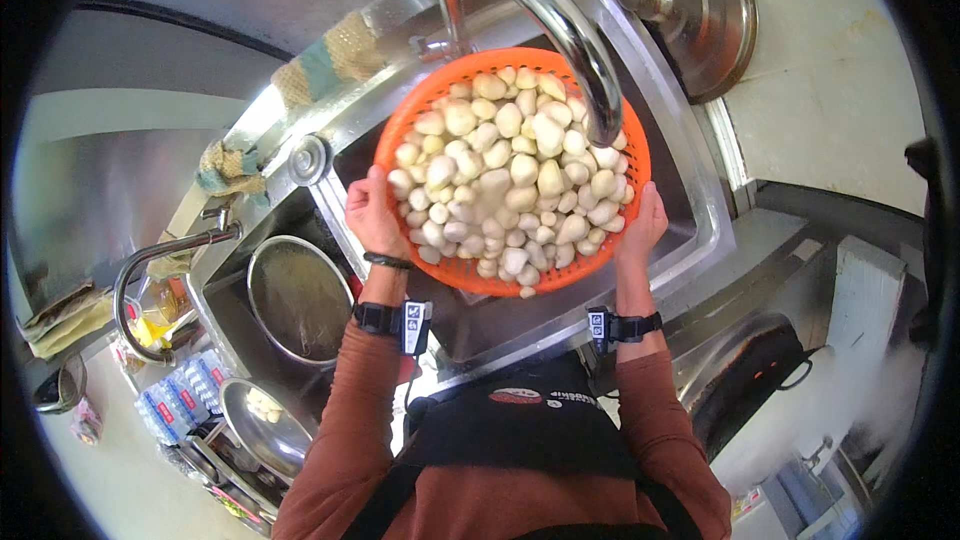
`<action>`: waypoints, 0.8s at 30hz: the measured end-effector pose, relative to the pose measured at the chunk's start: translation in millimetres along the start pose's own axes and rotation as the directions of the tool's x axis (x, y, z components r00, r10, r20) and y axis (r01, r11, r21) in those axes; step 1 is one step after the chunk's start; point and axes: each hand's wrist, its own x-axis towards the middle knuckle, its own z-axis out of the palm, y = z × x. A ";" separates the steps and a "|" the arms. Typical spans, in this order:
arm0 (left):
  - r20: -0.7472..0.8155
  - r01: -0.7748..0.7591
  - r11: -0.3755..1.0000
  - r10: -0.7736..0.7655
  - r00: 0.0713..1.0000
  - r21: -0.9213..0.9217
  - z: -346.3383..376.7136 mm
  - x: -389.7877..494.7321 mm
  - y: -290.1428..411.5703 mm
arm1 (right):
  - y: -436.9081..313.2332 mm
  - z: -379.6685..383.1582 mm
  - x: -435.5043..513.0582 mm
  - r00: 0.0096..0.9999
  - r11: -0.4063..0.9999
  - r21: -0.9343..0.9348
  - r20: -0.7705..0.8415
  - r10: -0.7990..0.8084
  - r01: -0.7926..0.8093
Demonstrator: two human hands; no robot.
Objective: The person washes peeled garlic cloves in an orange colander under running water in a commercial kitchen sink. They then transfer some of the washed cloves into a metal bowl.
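Observation:
My left hand [373, 214] grips the left rim of an orange plastic colander [409, 109]. On the opposite side, my right hand [643, 226] holds the right rim. Pale, rounded, mushroom-like pieces [517, 172] heap up inside the colander, and one small piece [528, 292] sits at its near rim. The colander is over a stainless steel sink basin [517, 334]; whether it touches the bottom is hidden. Above it arches a chrome faucet [555, 4], its spout end over the right part of the heap.
A second basin on the left holds a round metal pan [300, 300]. Another faucet [135, 270] curves beside it. Nearby is a steel bowl [281, 435] with pale pieces. Knitted cloths [330, 60] lie on the back ledge; a large metal lid [694, 15] leans at upper right. Steam rises near a dark wok [750, 382].

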 end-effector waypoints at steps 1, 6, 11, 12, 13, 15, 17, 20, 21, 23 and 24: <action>0.026 -0.066 0.997 0.065 0.998 0.032 -5.2 -1.4 0.6 | -4.7 -0.2 -1.4 0.999 0.998 -0.059 -0.009 -0.031 0.030; -0.106 0.229 0.940 -0.209 0.972 0.251 -14.2 13.4 -49.0 | 8.8 -1.9 3.0 0.985 0.973 -0.187 0.082 0.151 -0.134; -0.194 0.307 0.935 -0.273 0.942 0.175 -23.9 27.2 -113.6 | 59.6 2.1 20.0 0.960 0.934 -0.226 -0.031 0.279 -0.278; -0.212 0.361 0.888 -0.309 0.927 0.286 -25.4 32.3 -120.8 | 67.4 4.3 22.2 0.955 0.937 -0.183 -0.058 0.291 -0.297; -0.211 0.356 0.890 -0.304 0.929 0.285 -24.6 36.0 -127.1 | 72.6 4.6 25.4 0.963 0.928 -0.259 -0.047 0.266 -0.269; -0.208 0.340 0.892 -0.286 0.935 0.298 -21.8 41.9 -133.2 | 82.6 7.4 33.7 0.955 0.872 -0.392 -0.081 0.284 -0.292; -0.193 0.311 0.917 -0.268 0.944 0.248 -16.6 45.3 -132.5 | 91.4 4.0 47.4 0.966 0.846 -0.483 -0.001 0.257 -0.226; -0.239 0.359 0.908 -0.307 0.921 0.215 -5.3 46.6 -129.2 | 116.1 -5.1 75.7 0.967 0.770 -0.614 0.043 0.252 -0.173; -0.230 0.353 0.924 -0.316 0.921 0.145 -2.1 43.4 -129.5 | 125.2 -9.9 86.7 0.968 0.751 -0.643 0.064 0.244 -0.147; -0.140 0.346 0.934 -0.332 0.933 0.090 3.0 38.6 -132.5 | 139.7 -18.8 104.3 0.958 0.665 -0.744 0.143 0.247 -0.060; -0.172 0.416 0.902 -0.394 0.903 0.118 3.4 37.1 -135.0 | 143.7 -21.8 110.5 0.955 0.624 -0.781 0.163 0.250 -0.030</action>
